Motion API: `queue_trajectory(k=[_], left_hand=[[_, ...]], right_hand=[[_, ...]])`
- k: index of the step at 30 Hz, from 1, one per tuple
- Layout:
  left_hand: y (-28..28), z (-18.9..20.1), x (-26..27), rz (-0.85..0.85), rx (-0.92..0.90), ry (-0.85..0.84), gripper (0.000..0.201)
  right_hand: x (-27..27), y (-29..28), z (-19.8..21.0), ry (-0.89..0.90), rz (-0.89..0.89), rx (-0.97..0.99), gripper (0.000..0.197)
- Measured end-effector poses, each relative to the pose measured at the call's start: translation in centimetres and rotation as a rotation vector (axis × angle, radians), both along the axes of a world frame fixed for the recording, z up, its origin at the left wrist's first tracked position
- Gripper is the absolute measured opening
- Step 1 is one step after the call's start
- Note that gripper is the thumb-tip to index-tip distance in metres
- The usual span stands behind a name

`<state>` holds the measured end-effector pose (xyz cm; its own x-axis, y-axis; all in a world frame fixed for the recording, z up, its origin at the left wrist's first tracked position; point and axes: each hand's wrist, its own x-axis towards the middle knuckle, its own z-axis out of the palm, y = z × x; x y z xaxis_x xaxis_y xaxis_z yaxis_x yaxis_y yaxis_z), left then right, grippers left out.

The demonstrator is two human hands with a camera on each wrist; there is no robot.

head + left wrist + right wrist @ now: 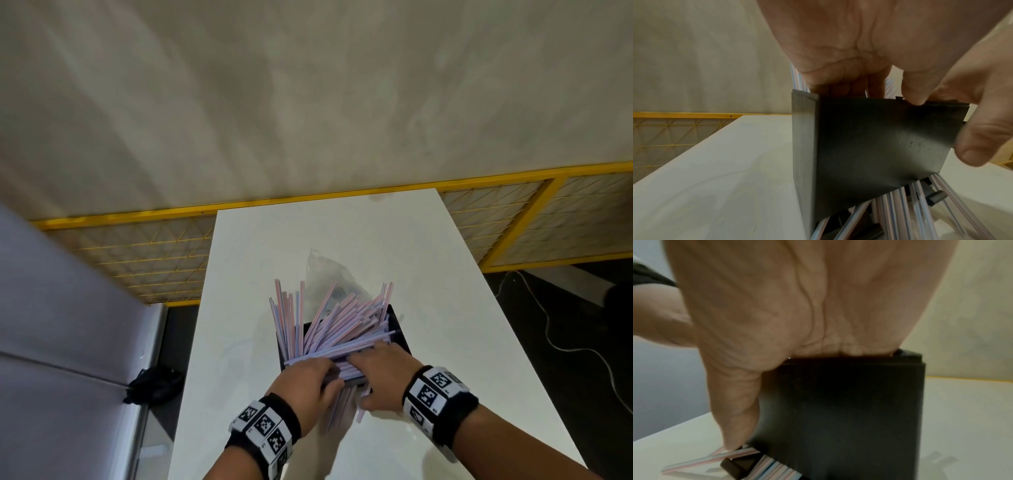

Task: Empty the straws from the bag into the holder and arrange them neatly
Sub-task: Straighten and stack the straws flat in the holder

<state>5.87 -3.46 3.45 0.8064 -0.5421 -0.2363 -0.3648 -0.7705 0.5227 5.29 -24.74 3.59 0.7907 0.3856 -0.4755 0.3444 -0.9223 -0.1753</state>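
Note:
A black box-shaped holder (399, 329) stands on the white table (308, 233), crammed with pink-and-blue striped straws (342, 322) that fan out untidily to the left and right. My left hand (308, 377) grips a bundle of straws lying across the near rim, fingers over it and thumb under. My right hand (383, 373) lays its fingers flat across the same straws, thumb down the front wall. Both wrist views show the holder (869, 138) (849, 410) with straws (896, 211) (731, 456) poking out at its base. The clear bag (325, 274) lies behind the holder.
A yellow-framed wire mesh fence (144, 260) runs behind the table. A grey padded surface (51, 308) is at the left, with a black bundle (152, 383) on the floor beside it. A white cable (565, 342) trails on the dark floor at the right.

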Motion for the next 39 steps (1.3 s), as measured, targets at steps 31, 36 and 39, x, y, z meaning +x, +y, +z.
queue_trajectory(k=[31,36,39], left_hand=[[1.1,1.7,0.3,0.206,-0.284,0.155,0.017],[3.6,3.2,0.5,0.483,-0.589,0.145,0.012],[5.4,3.3,0.4,0.612,-0.71,0.165,0.013]], right_hand=[[2.2,1.2,-0.6,0.068,-0.008,-0.072,0.047],[1.7,0.8,0.2,-0.062,0.042,-0.041,0.041],[1.2,0.6,1.4,-0.131,0.034,0.002,0.04]])
